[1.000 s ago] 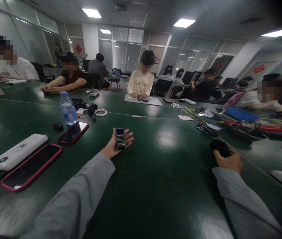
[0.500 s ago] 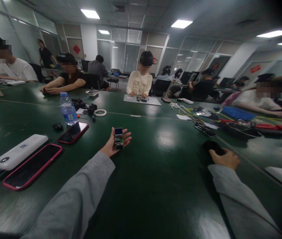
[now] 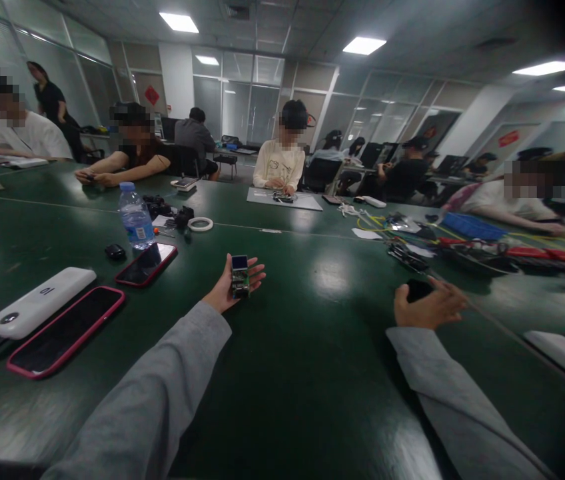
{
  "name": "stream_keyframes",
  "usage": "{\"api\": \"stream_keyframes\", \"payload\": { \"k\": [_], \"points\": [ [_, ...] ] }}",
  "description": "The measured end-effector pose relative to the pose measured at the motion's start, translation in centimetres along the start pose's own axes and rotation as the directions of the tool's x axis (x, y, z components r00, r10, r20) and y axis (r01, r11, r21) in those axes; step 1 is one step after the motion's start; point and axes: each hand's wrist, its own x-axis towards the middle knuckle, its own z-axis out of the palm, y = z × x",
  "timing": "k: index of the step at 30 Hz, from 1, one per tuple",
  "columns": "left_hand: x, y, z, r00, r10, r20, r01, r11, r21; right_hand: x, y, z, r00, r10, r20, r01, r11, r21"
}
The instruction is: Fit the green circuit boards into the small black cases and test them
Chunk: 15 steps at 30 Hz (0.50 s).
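Resting palm-up on green table [image 3: 312, 373], left hand [image 3: 232, 287] spread flat, small circuit module [image 3: 240, 275] lying loose across palm, no fingers closed over it. Module long axis 12-to-6, screen end at 12. Right hand [image 3: 427, 305] at 3 o'clock from module, well apart, fingers curled round small black object [image 3: 417, 289]. Left hand far nearer module.

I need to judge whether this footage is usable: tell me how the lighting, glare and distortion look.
Head view: ceiling panels throw bright glare patches on the green table; wide-angle bending curves its edges; the right corners darken; the small device on the left hand is fairly sharp, the dark object in the right hand murky.
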Motion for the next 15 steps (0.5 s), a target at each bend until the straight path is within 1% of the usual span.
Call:
{"api": "stream_keyframes", "payload": {
  "k": [2,3,5,6,7,8,9,10,11,12,13,15],
  "points": [
    [0.1,-0.1,-0.1,1.000,0.003,0.002,-0.003,1.000,0.006,-2.0,-4.1,-0.1,0.990,-0.138,0.040,0.134,0.988,0.076],
    [0.2,-0.2,-0.1,1.000,0.005,0.000,-0.005,1.000,0.008,-3.3,-6.5,-0.3,0.974,-0.218,0.068,0.208,0.969,0.131],
    [0.4,-0.3,-0.2,1.000,0.011,-0.016,-0.011,1.000,0.009,-6.2,-11.4,-1.2,0.925,-0.358,0.126,0.318,0.912,0.258],
    [0.6,-0.4,-0.3,0.999,0.013,-0.031,-0.013,1.000,0.007,-7.8,-13.9,-1.8,0.878,-0.450,0.162,0.381,0.863,0.332],
    [0.7,-0.4,-0.4,0.999,0.015,-0.050,-0.015,1.000,0.004,-9.4,-16.4,-2.6,0.794,-0.571,0.210,0.454,0.786,0.420],
    [0.9,-0.4,-0.5,0.998,0.017,-0.066,-0.017,1.000,-0.002,-10.9,-18.8,-3.3,0.659,-0.709,0.250,0.530,0.674,0.515],
    [1.0,-0.4,-0.5,0.997,0.014,-0.075,-0.014,1.000,-0.010,-12.2,-21.0,-4.0,0.512,-0.817,0.266,0.579,0.557,0.595],
    [1.1,-0.4,-0.6,0.997,0.006,-0.079,-0.007,1.000,-0.021,-13.4,-22.9,-4.6,0.392,-0.882,0.262,0.596,0.460,0.658],
    [1.1,-0.3,-0.7,0.997,-0.004,-0.078,0.002,0.999,-0.032,-14.4,-24.5,-5.0,0.317,-0.913,0.256,0.590,0.401,0.700],
    [1.1,-0.3,-0.7,0.997,-0.014,-0.072,0.010,0.999,-0.044,-15.1,-25.8,-5.1,0.298,-0.917,0.263,0.572,0.393,0.720],
    [1.1,-0.3,-0.8,0.998,-0.018,-0.065,0.015,0.998,-0.055,-15.5,-26.7,-5.1,0.309,-0.910,0.276,0.550,0.408,0.729],
    [0.9,-0.2,-0.8,0.998,-0.010,-0.059,0.006,0.997,-0.072,-15.9,-27.5,-4.6,0.372,-0.873,0.316,0.500,0.475,0.724]
  ]
}}
